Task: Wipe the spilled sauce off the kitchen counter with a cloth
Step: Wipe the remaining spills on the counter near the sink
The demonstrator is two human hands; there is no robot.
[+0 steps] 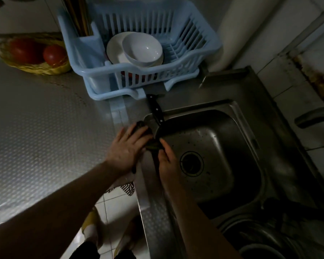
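Two hands at the sink (238, 107) rim: left hand (126, 150) fingers flat on dark cloth (151, 141) (desk edge), right hand (167, 161) fingers pinching it.

Embossed metal counter (36, 128); glossy steel sink (223, 146); plastic rack (94, 58); wicker basket (51, 70).

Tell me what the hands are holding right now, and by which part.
Both hands are on a dark cloth at the sink's left rim: the left hand presses flat on it, the right hand pinches its near edge.
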